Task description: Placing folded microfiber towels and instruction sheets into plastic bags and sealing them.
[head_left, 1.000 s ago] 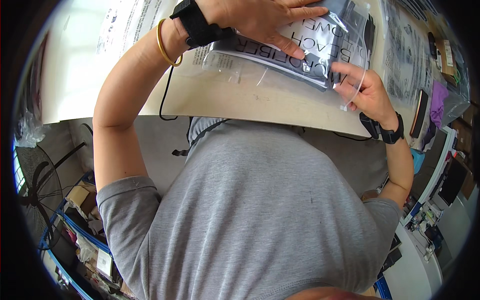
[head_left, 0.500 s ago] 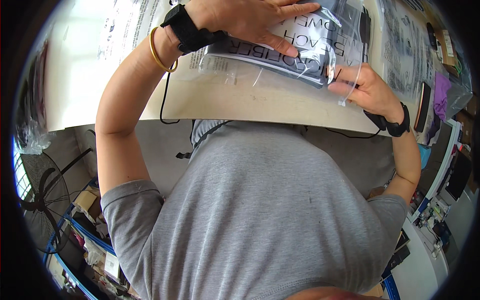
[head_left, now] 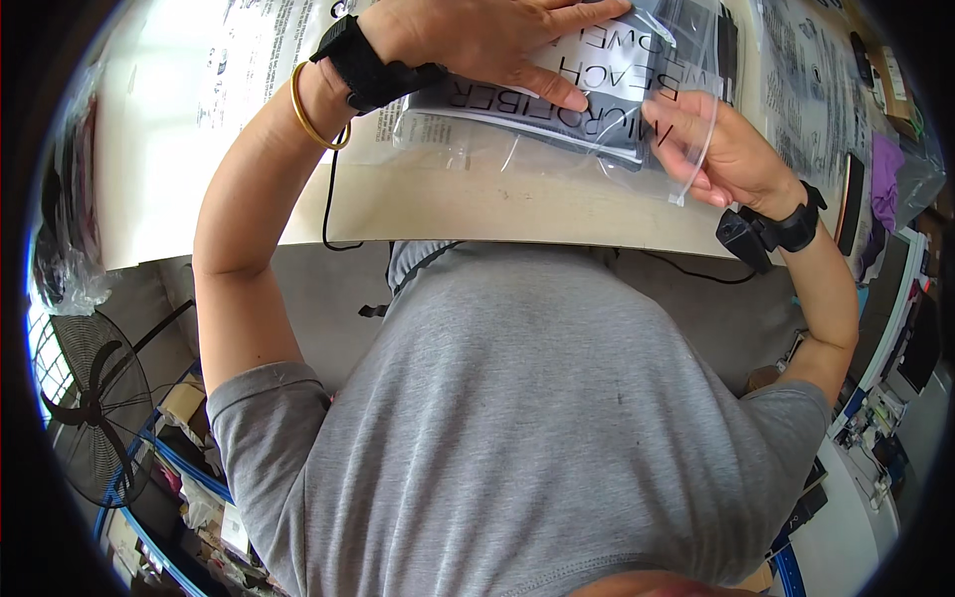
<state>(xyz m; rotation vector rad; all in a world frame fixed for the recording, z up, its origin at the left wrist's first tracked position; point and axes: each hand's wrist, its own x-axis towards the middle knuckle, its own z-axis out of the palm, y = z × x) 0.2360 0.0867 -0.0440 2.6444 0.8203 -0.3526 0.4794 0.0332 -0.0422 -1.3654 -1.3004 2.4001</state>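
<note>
My left hand (head_left: 497,45) lies spread over a clear plastic zip bag (head_left: 527,144), pressing it to the table. Black print covers the film, and inside sits a folded dark cloth (head_left: 607,134) with white showing on it. At the bag's right end my right hand (head_left: 718,149) reaches in behind the clear film, thumb and fingers apart beside the cloth's edge. The film partly veils these fingertips. A small white zip slider (head_left: 679,199) hangs at the lower corner of the bag's mouth.
The pale tabletop (head_left: 448,204) ends just before my body. More printed clear bags (head_left: 811,109) lie right, near a purple cloth (head_left: 885,179) and a dark slim object (head_left: 849,204). Plastic-wrapped items (head_left: 70,229) hang left, above a black fan (head_left: 95,408). A black cable (head_left: 330,209) trails from my left wrist.
My right hand has turned over and moved slightly up, its thumb lifting away from the fingers inside the bag's end. My left hand stays nearly still on the bag.
</note>
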